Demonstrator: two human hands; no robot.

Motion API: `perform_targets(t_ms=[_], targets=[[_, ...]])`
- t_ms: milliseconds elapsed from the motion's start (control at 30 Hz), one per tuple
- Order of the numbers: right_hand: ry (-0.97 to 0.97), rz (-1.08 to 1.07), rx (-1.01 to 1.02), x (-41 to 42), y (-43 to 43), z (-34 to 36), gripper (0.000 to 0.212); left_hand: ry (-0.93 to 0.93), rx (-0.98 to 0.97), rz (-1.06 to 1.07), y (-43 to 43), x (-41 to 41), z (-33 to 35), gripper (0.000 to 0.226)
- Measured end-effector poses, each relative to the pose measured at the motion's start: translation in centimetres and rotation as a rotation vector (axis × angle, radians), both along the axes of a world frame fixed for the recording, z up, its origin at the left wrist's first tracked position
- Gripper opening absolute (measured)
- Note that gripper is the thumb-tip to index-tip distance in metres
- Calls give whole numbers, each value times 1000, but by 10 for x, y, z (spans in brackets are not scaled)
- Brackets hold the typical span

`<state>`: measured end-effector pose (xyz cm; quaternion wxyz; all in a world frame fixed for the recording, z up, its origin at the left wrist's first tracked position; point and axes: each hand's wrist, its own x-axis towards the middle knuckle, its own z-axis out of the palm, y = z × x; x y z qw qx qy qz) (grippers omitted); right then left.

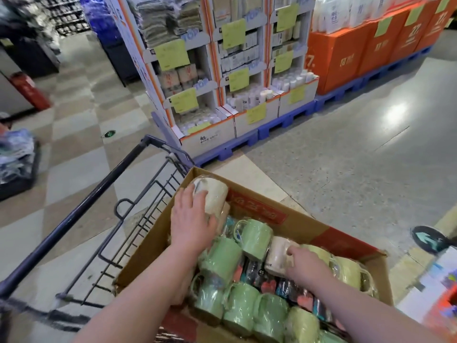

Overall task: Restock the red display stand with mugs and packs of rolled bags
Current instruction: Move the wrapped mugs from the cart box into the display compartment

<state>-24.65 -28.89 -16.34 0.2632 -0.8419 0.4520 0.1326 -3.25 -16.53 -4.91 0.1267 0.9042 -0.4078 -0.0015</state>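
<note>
A cardboard box (306,226) rides on a shopping cart and holds several plastic-wrapped mugs, mostly green (222,261), plus dark packs of rolled bags (289,288) in the middle. My left hand (191,219) grips a cream mug (214,194) lifted at the box's far left corner. My right hand (305,264) curls round a second cream mug (278,254) lying among the green ones. The red display stand (351,58) stands far off at the upper right with white packs on top.
The cart's dark frame and wire basket (138,206) extend left of the box. White display shelves (222,70) on blue pallets (272,129) stand ahead. A red fire extinguisher (29,90) leans at the left. Open grey floor lies to the right.
</note>
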Motion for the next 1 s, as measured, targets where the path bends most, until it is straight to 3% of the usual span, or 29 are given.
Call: perform_targets(t_ms=[167, 267, 633, 1000], targets=[[-20, -50, 59, 4, -9, -14, 37, 179, -78, 158, -26, 17, 2, 73], [-11, -59, 96, 10, -13, -19, 37, 177, -75, 228, -36, 28, -2, 71], [-83, -225, 133, 25, -25, -34, 35, 174, -125, 448, -45, 48, -25, 20], [-53, -404, 230, 27, -23, -43, 28, 323, -255, 435, -34, 37, -28, 31]])
